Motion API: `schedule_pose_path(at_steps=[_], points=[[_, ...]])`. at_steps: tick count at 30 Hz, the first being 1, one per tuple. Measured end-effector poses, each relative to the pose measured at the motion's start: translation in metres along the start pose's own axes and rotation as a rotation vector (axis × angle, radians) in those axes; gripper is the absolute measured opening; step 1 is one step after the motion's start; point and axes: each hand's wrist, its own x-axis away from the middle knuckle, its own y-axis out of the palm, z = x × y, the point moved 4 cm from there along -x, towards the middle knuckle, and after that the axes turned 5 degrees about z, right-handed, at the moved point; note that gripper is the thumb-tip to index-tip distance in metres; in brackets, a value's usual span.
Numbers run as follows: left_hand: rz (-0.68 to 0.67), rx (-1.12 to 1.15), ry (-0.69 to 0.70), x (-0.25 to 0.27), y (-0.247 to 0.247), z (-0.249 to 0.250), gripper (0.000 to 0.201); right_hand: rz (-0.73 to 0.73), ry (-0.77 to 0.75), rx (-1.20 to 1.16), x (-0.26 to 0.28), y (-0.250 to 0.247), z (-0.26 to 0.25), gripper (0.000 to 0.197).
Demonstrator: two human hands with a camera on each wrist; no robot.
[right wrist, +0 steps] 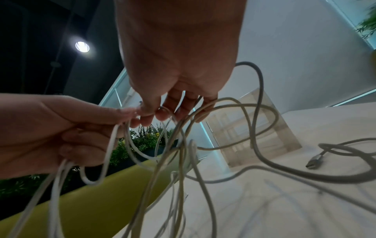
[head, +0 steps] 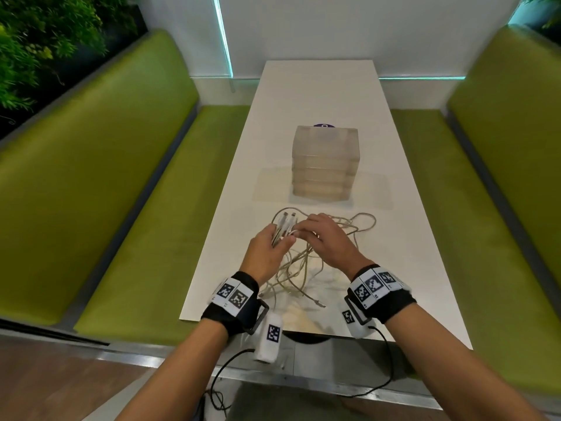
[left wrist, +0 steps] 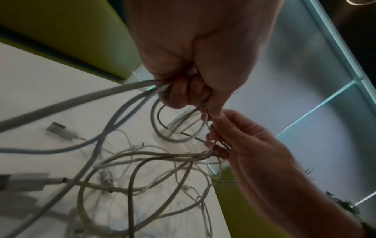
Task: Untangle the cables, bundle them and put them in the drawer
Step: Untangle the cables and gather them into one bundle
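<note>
A tangle of white cables (head: 306, 265) lies on the near half of the white table (head: 394, 238), and several of its strands are lifted. My left hand (head: 267, 247) grips a gathered bunch of cable strands (left wrist: 142, 90) with curled fingers, and two plug ends stick up past it. My right hand (head: 321, 238) meets it from the right and pinches thin strands (right wrist: 162, 116) between thumb and fingertips. Loops hang from both hands (right wrist: 177, 153). A translucent drawer unit (head: 324, 161) stands behind the cables, all its drawers shut.
Green benches (head: 121, 208) run along both sides of the table. Loose USB plugs (left wrist: 59, 130) lie on the tabletop. A dark round sticker (head: 324, 126) shows behind the drawer unit. Plants (head: 45, 41) fill the far left.
</note>
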Motion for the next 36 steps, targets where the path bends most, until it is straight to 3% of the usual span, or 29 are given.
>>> schedule_pose_path(at_steps=[3,7,11,18,23,33,36], points=[[-0.006,-0.035,0.034,-0.002,0.000,0.000,0.021,-0.052,-0.008,0.010,-0.001,-0.001,0.000,0.022],[0.040,-0.040,0.047,-0.001,-0.006,0.002,0.027,-0.179,0.055,0.255,-0.001,0.003,0.014,0.018],[0.120,0.025,0.050,0.002,-0.014,0.007,0.027,-0.127,0.153,0.215,-0.003,-0.002,0.019,0.015],[0.300,0.106,0.024,0.003,-0.036,0.004,0.026,-0.124,0.136,0.242,-0.003,0.007,0.008,0.025],[0.300,0.137,0.042,0.012,-0.031,0.012,0.024,-0.221,0.041,0.522,0.001,0.018,0.008,0.014],[0.300,0.099,0.164,0.024,-0.029,0.042,0.022,-0.035,0.120,0.574,0.005,0.004,0.018,0.018],[0.355,0.135,0.157,0.022,-0.037,0.042,0.024,-0.021,0.106,0.595,0.007,0.001,0.024,0.018]])
